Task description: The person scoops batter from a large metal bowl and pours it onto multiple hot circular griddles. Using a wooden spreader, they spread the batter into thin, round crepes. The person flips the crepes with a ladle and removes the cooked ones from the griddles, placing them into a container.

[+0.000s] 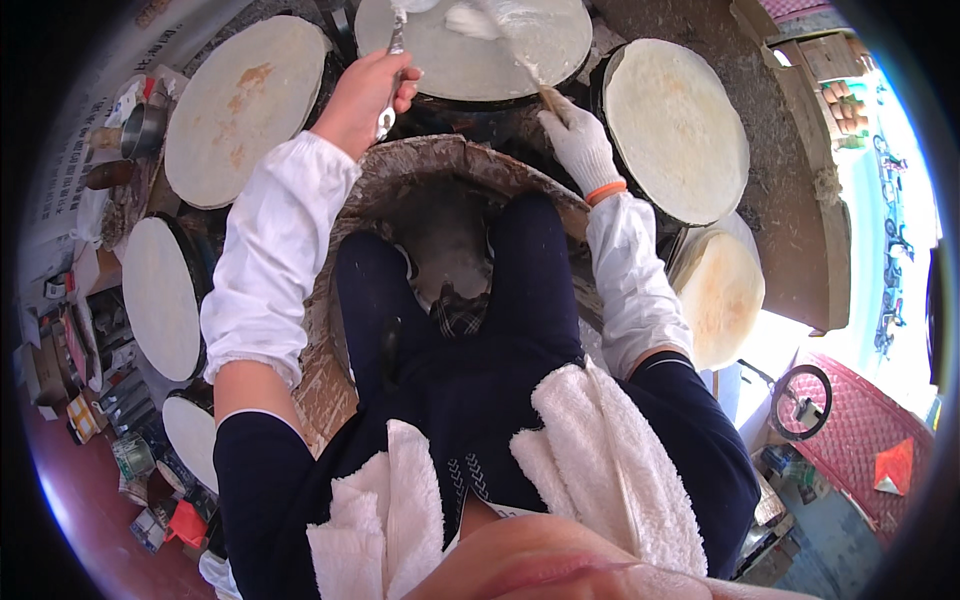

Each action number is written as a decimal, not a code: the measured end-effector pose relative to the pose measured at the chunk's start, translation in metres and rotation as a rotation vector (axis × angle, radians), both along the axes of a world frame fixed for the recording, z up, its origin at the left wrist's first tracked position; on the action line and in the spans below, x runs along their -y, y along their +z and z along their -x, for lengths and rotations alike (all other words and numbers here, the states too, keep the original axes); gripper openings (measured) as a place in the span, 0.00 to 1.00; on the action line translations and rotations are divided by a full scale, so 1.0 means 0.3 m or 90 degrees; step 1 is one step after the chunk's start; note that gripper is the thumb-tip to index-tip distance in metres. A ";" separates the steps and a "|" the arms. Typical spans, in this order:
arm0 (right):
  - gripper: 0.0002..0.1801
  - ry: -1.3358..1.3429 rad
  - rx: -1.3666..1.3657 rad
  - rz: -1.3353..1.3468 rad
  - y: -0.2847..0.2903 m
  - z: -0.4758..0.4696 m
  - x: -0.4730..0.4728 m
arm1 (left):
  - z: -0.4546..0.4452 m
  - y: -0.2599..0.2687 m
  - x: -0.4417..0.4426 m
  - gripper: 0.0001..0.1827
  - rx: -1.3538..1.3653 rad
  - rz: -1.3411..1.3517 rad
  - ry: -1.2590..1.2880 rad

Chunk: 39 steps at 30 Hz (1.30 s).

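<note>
My bare left hand grips the handle of a metal ladle, whose white-coated bowl is cut off at the top edge. My right hand, in a white knitted glove with an orange band at the wrist, is closed around a thin batter spreader. The spreader reaches over the front round griddle, its far part blurred. A thick white lump of batter lies on that griddle, amid a thin pale layer. Left of my left hand is a round flatbread with brown patches. Another pale flatbread lies right of my glove.
More pale rounds on griddles curve along my left side. A stack of thin flatbreads is beside my right forearm. A crusted curved rim stands before my knees. Cups and boxes crowd the lower left; a steering wheel is right.
</note>
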State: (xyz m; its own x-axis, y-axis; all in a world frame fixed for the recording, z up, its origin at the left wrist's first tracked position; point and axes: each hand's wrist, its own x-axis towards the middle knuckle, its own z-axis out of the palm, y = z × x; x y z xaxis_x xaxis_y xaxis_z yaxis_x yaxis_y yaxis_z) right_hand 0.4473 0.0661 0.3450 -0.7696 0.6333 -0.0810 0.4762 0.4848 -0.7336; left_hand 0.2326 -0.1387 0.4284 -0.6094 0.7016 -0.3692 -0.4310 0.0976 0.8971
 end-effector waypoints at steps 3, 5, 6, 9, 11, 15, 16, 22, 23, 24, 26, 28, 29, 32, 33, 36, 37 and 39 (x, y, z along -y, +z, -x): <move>0.27 -0.142 -0.103 0.097 -0.119 -0.015 0.011 | -0.034 -0.045 -0.061 0.11 -0.018 0.030 -0.008; 0.27 -0.135 -0.162 0.185 -0.131 0.054 0.111 | -0.114 -0.070 -0.066 0.12 -0.005 0.061 -0.013; 0.27 -0.125 -0.171 0.217 -0.141 0.096 0.166 | -0.179 -0.077 -0.060 0.13 -0.020 0.049 0.027; 0.28 -0.056 -0.132 0.300 -0.050 0.187 0.249 | -0.253 -0.036 -0.039 0.13 0.108 0.002 0.111; 0.28 -0.058 -0.157 0.225 -0.043 0.163 0.203 | -0.187 0.042 0.056 0.15 0.286 -0.172 0.092; 0.26 -0.173 -0.208 0.161 0.078 0.152 0.108 | -0.118 0.068 0.153 0.15 0.324 -0.312 0.075; 0.26 -0.174 -0.194 0.022 0.081 0.157 0.107 | -0.133 0.080 0.136 0.17 0.336 -0.274 0.085; 0.22 0.070 0.114 -0.086 0.100 0.023 0.307 | -0.226 0.180 0.105 0.20 0.258 -0.187 0.062; 0.23 0.034 0.041 -0.034 0.091 -0.038 0.309 | -0.247 0.205 0.119 0.19 0.227 -0.176 0.039; 0.24 -0.021 -0.029 0.000 0.095 -0.098 0.314 | -0.283 0.215 0.135 0.19 0.205 -0.163 0.009; 0.25 -0.157 -0.148 0.045 0.102 -0.252 0.360 | -0.388 0.253 0.199 0.24 0.120 -0.087 0.003; 0.18 -0.135 -0.221 0.362 0.231 -0.359 0.455 | -0.463 0.206 0.292 0.26 0.094 -0.093 -0.010; 0.15 -0.101 -0.234 0.525 0.302 -0.411 0.504 | -0.523 0.194 0.320 0.26 0.080 -0.067 0.010; 0.13 -0.009 -0.181 0.769 0.416 -0.555 0.587 | -0.695 0.149 0.335 0.25 0.100 0.027 -0.044; 0.15 0.033 -0.180 0.793 0.414 -0.588 0.619 | -0.737 0.154 0.339 0.25 0.113 0.091 -0.060; 0.18 0.089 -0.171 0.869 0.409 -0.690 0.666 | -0.890 0.198 0.348 0.24 0.213 -0.030 -0.086; 0.19 0.084 -0.165 0.880 0.434 -0.727 0.663 | -0.910 0.197 0.351 0.24 0.202 -0.036 -0.109; 0.21 0.035 -0.301 0.769 0.360 -0.793 0.664 | -0.939 0.181 0.350 0.24 0.185 -0.050 -0.160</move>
